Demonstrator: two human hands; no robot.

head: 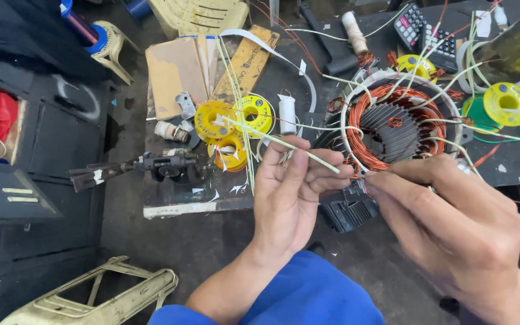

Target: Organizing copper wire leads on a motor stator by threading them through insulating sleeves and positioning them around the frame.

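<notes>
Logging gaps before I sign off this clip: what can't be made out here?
Head view only:
- Right hand: fingertips and what they pinch, hidden by its own back.
- Thin pale sleeving tube in left hand: near end hidden by fingers.
- Round copper-wound motor stator: lower rim behind both hands.

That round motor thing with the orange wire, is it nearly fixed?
Partly. Copper coils already sit wound inside the round motor core, and pale sleeves cover several wire ends. Now the left hand pinches a thin pale sleeve, the right hand meeting it. Many loose ends around the core look untied, so plenty seems left.
</notes>
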